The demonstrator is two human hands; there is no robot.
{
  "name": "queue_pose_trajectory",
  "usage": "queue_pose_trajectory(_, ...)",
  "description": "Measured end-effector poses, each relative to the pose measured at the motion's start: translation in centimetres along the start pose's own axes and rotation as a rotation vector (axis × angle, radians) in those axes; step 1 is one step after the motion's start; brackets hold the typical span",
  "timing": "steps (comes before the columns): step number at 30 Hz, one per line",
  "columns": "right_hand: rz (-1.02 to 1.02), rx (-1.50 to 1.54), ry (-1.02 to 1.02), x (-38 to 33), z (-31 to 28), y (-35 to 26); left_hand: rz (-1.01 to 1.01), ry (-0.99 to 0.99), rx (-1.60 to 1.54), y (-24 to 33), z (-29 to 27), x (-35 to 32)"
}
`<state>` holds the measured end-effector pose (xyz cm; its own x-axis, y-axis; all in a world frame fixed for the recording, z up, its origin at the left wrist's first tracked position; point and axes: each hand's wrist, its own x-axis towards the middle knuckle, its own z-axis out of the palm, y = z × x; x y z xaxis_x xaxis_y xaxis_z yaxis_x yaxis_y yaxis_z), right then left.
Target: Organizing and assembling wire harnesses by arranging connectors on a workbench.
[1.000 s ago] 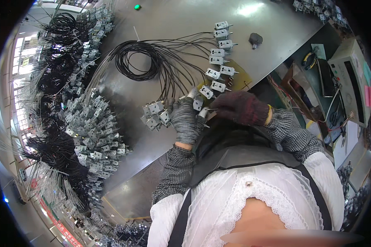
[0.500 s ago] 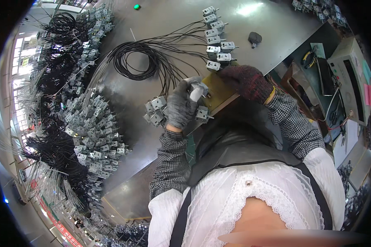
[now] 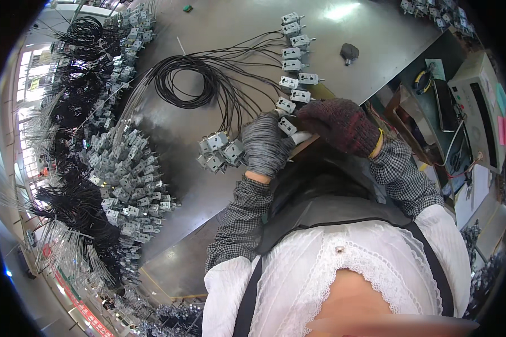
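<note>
My left hand (image 3: 265,145), in a grey knit glove with white fingertips, is closed around a small box-shaped grey metal part (image 3: 287,126). Right beside it, my right hand (image 3: 343,124) wears a dark red and black glove; its fingers are curled in, and what they hold, if anything, is hidden. Just beyond my left hand lies another such metal part (image 3: 285,104), at the near end of a row of them (image 3: 292,53) on black cables. The cables gather into a loose coil (image 3: 185,81). Left of my left hand sits a small cluster of the same parts (image 3: 215,147).
A big heap of similar parts (image 3: 132,185) with cables covers the left side of the metal table (image 3: 230,25). A dark lump (image 3: 349,53) lies at the far right. Farther right stand a pale instrument box (image 3: 475,106) and yellow-handled pliers (image 3: 421,81).
My left hand has moved right, closer to my right hand, with its thumb now pointing right. The near parts of the row have shifted, and one more shows at its near end.
</note>
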<state>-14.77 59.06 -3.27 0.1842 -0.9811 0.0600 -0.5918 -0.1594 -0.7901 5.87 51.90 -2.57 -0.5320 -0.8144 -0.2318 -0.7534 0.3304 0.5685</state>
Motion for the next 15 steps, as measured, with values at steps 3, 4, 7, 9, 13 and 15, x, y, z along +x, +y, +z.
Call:
queue_pose_trajectory(3, -0.022, -0.096, 0.018, -0.2, -0.2, -1.4, 0.136, 0.177, 0.165, -0.5, 0.7, -0.1)
queue_pose_trajectory(4, -0.065, -0.173, 0.038, -0.2, -0.1, -1.7, 0.139, 0.174, 0.163, -0.4, 0.9, 0.1)
queue_pose_trajectory(7, -0.112, -0.279, 0.051, 0.2, 0.3, -1.6, 0.060, 0.138, 0.312, 0.2, 1.0, 0.8)
queue_pose_trajectory(9, -0.091, -0.372, 0.001, -0.1, 0.0, -1.9, 0.045, 0.096, 0.280, 0.5, 0.7, 0.9)
queue_pose_trajectory(13, -0.060, -0.459, -0.074, -0.1, -0.8, -2.6, 0.098, 0.136, 0.272, -0.2, 1.2, 0.9)
queue_pose_trajectory(15, -0.039, -0.425, -0.041, 0.3, -0.4, -2.2, 0.061, 0.050, 0.277, 0.5, 0.9, 1.3)
